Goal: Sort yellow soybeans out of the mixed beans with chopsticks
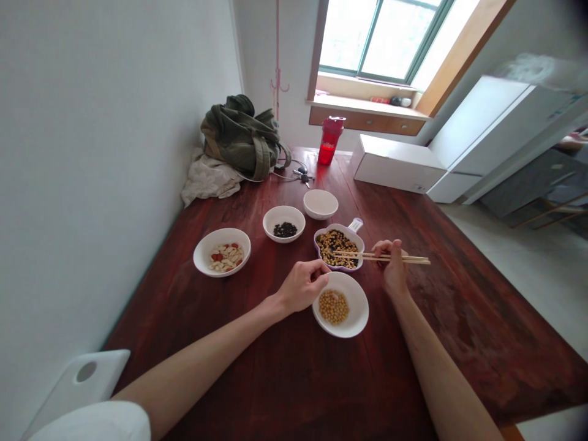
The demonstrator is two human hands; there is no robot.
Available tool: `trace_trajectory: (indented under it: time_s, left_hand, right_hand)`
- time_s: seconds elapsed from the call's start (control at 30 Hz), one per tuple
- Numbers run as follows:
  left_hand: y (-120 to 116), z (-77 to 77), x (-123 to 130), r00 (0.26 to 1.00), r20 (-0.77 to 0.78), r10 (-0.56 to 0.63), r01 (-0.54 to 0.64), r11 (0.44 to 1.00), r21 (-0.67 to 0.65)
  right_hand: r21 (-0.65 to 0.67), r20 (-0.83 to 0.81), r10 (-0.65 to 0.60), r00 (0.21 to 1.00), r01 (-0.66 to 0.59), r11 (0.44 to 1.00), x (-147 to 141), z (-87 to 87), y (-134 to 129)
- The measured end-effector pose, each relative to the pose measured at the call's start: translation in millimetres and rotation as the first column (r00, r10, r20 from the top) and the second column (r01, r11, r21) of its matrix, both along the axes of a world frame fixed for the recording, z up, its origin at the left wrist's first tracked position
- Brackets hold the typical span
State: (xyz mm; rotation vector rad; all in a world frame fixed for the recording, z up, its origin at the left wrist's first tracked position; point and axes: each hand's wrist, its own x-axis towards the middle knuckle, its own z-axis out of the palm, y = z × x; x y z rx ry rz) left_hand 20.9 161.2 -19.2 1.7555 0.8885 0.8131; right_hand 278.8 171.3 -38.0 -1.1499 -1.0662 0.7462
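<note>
My right hand [391, 266] holds a pair of wooden chopsticks [404, 260], their tips reaching over a purple-rimmed white dish [337, 267] of mixed dark and yellow beans [337, 248]. My left hand [303, 286] sits curled beside a white bowl [351, 318] of yellow soybeans [334, 307], its fingers closed and close to the rim. Farther left stand a white bowl [280, 212] of black beans [285, 229] and a white bowl [222, 243] of pale slices with red pieces [226, 258]. A small white bowl [320, 203] stands beyond the dish; its inside looks bare.
All of this stands on a dark red wooden table [294, 380], with a white wall along its left side. At the far end are an olive bag [241, 138], a white cloth [209, 180], keys [303, 176], a red bottle [329, 141] and a white box [395, 164].
</note>
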Motion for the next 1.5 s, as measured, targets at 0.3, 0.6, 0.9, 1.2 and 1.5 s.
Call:
trace_trajectory:
  time_s: [0.3,0.6,0.9,1.2,1.5]
  left_hand:
    - [0.0,-0.3,0.0,1.0,0.005,-0.005,0.005,1.0,-0.006]
    - [-0.1,1.0,0.1,1.0,0.002,0.003,-0.003,1.0,0.001]
    - [0.0,0.5,-0.6,1.0,-0.001,0.008,-0.008,1.0,-0.009]
    - [-0.1,-0.5,0.2,1.0,0.005,0.009,-0.009,1.0,-0.009]
    - [-0.4,1.8,-0.1,1.0,0.001,0.007,-0.007,1.0,-0.006]
  right_hand:
    - [0.013,0.001,-0.016,1.0,0.016,1.0,-1.0,-0.6,0.6]
    - [0.008,-0.014,-0.042,0.999,0.042,0.999,-0.6,3.2,-0.7]
    - [-0.018,-0.008,-0.018,1.0,0.018,1.0,3.3,1.6,-0.3]
    - [-0.008,0.032,-0.031,0.999,0.031,0.999,1.9,3.2,-1.4]
    - [-0.001,0.015,-0.035,0.999,0.035,0.999,0.6,2.2,-1.0]
